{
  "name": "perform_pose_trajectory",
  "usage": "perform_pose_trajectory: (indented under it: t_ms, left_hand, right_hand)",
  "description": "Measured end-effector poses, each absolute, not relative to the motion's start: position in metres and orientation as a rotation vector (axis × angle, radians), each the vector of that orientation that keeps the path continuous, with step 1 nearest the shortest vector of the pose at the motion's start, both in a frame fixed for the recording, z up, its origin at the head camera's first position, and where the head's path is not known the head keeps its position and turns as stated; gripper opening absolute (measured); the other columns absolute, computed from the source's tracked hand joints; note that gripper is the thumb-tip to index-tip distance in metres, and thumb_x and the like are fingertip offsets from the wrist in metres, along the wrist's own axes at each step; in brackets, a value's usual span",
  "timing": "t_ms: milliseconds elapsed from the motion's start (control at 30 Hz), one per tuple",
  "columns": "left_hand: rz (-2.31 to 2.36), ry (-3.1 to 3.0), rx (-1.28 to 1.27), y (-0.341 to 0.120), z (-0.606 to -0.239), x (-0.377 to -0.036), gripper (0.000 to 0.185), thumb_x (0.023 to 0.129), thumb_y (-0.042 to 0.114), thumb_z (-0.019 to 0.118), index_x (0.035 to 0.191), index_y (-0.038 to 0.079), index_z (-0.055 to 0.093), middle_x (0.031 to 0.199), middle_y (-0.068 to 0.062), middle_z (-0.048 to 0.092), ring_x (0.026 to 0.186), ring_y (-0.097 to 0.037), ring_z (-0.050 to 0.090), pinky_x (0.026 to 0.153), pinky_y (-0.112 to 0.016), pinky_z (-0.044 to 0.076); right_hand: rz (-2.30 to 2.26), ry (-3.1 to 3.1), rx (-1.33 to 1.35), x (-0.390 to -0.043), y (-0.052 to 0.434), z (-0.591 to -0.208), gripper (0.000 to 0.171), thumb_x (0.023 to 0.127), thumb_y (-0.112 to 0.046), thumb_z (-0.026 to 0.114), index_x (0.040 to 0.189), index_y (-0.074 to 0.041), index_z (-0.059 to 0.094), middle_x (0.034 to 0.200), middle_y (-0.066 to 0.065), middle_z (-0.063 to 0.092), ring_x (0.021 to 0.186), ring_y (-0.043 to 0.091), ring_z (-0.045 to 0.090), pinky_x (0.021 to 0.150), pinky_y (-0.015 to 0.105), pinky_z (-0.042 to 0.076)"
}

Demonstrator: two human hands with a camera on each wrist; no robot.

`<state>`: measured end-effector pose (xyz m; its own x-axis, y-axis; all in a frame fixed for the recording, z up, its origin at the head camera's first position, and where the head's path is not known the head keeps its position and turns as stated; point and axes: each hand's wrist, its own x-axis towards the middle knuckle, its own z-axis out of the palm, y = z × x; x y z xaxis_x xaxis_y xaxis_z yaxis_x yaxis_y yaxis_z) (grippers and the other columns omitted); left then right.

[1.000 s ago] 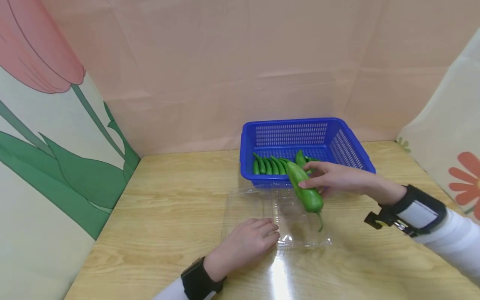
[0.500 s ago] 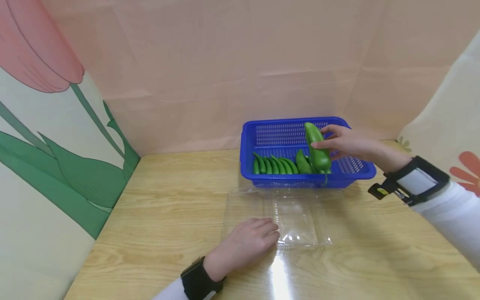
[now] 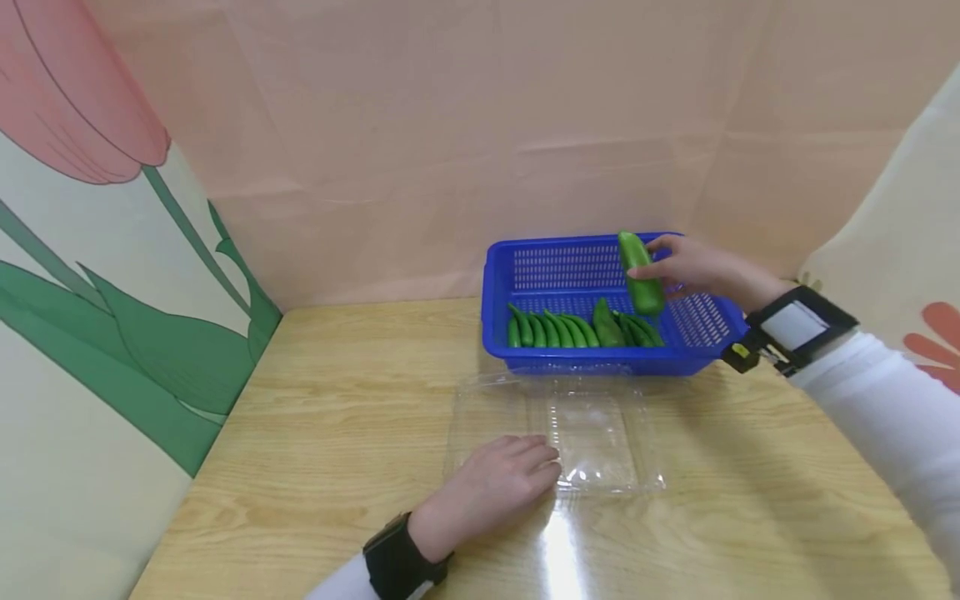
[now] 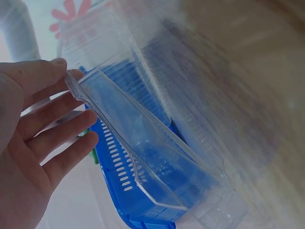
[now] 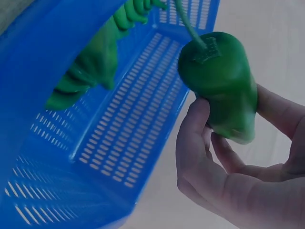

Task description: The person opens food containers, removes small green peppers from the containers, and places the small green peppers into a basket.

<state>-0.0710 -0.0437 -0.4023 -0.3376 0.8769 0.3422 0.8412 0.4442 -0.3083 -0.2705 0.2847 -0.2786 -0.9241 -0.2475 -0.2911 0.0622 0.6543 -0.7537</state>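
My right hand point(image 3: 686, 265) pinches a large green pepper point(image 3: 642, 279) between thumb and fingers, holding it over the right part of the blue basket point(image 3: 592, 361). In the right wrist view the pepper point(image 5: 219, 71) has its curved stem pointing up. Inside the basket lie several slim green chili peppers point(image 3: 551, 331) in a row, with another wide green pepper point(image 3: 606, 323) among them. My left hand point(image 3: 498, 479) rests at the near edge of a clear plastic clamshell box point(image 3: 592, 433), opened flat. In the left wrist view, thumb and index finger pinch the box's rim point(image 4: 76, 88).
The basket stands at the back of the wooden table point(image 3: 337, 400), right behind the clear box. A plain pink backdrop point(image 3: 375, 167) rises behind it. Flower-printed panels flank the table at left point(image 3: 112, 333) and right point(image 3: 900, 292).
The right hand has carried the large green pepper from above the clear box back and up over the blue basket's right side. The left hand has stayed in place.
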Motion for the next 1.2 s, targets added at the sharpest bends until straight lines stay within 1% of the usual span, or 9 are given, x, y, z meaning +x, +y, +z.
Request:
perform_pose_trajectory:
  t_ms: [133,233,333,433,567,700,800,900,1200]
  left_hand:
    - [0.107,-2.242,-1.442,-0.043,-0.402,-0.071,0.021,0.095,0.019,0.052,0.111,0.019,0.066,0.121,0.003,0.064,0.116,-0.015,0.059,0.098,-0.027,0.050]
    - [0.108,-2.241,-1.441,-0.043,-0.402,-0.070,0.021,0.095,0.019,0.052,0.111,0.019,0.066,0.121,0.003,0.064,0.116,-0.015,0.058,0.097,-0.026,0.050]
    - [0.109,-2.233,-1.439,-0.043,-0.402,-0.070,0.021,0.095,0.020,0.052,0.111,0.020,0.066,0.120,0.003,0.064,0.115,-0.015,0.059,0.097,-0.026,0.050]
    - [0.107,-2.222,-1.439,-0.043,-0.402,-0.071,0.021,0.096,0.021,0.051,0.110,0.020,0.066,0.120,0.003,0.065,0.115,-0.015,0.059,0.096,-0.026,0.050]
    - [0.104,-2.211,-1.436,-0.044,-0.404,-0.071,0.021,0.096,0.021,0.051,0.110,0.019,0.066,0.120,0.003,0.065,0.115,-0.015,0.059,0.096,-0.026,0.050]
    - [0.112,-2.213,-1.432,-0.044,-0.405,-0.071,0.021,0.096,0.020,0.051,0.110,0.020,0.066,0.120,0.003,0.064,0.115,-0.015,0.059,0.096,-0.026,0.050]
    - [0.117,-2.218,-1.430,-0.044,-0.405,-0.071,0.021,0.096,0.020,0.051,0.111,0.020,0.066,0.120,0.003,0.064,0.115,-0.015,0.059,0.097,-0.026,0.050]
    - [0.120,-2.215,-1.432,-0.044,-0.405,-0.071,0.021,0.096,0.020,0.051,0.110,0.019,0.066,0.120,0.003,0.064,0.115,-0.015,0.059,0.097,-0.026,0.050]
    - [0.115,-2.214,-1.435,-0.045,-0.404,-0.071,0.020,0.096,0.022,0.051,0.110,0.019,0.066,0.120,0.003,0.065,0.115,-0.015,0.059,0.096,-0.025,0.050]
  right_hand:
    - [-1.121,2.488,-0.097,-0.282,0.290,-0.283,0.087,0.093,-0.032,0.059,0.146,0.010,0.005,0.133,0.037,0.033,0.098,0.037,0.061,0.084,0.045,0.057]
    - [-1.056,2.468,-0.067,-0.289,0.294,-0.285,0.087,0.095,-0.030,0.057,0.145,0.013,0.001,0.135,0.041,0.028,0.114,0.052,0.050,0.087,0.048,0.055]
    - [-0.993,2.451,-0.049,-0.296,0.297,-0.287,0.086,0.095,-0.029,0.055,0.144,0.014,-0.002,0.136,0.043,0.026,0.121,0.056,0.041,0.089,0.051,0.053]
    - [-0.931,2.444,-0.048,-0.302,0.300,-0.289,0.086,0.095,-0.028,0.057,0.143,0.016,0.001,0.135,0.043,0.028,0.119,0.054,0.045,0.088,0.050,0.054]
    - [-0.863,2.425,-0.040,-0.309,0.301,-0.293,0.084,0.091,-0.027,0.063,0.141,0.019,0.014,0.131,0.040,0.037,0.105,0.043,0.060,0.085,0.045,0.056]
    - [-0.837,2.384,-0.005,-0.316,0.300,-0.298,0.066,0.088,-0.023,0.065,0.131,0.017,0.033,0.118,0.029,0.051,0.094,0.029,0.065,0.086,0.043,0.057]
    - [-0.784,2.355,0.021,-0.321,0.302,-0.304,0.051,0.090,-0.018,0.063,0.121,0.016,0.043,0.113,0.027,0.055,0.095,0.029,0.064,0.086,0.043,0.056]
    - [-0.706,2.335,0.026,-0.326,0.304,-0.309,0.043,0.090,-0.014,0.059,0.116,0.018,0.047,0.116,0.033,0.053,0.098,0.035,0.063,0.087,0.043,0.056]
    - [-0.617,2.349,0.096,-0.325,0.308,-0.309,0.047,0.084,-0.011,0.064,0.118,0.018,0.049,0.119,0.044,0.046,0.091,0.039,0.066,0.083,0.042,0.058]
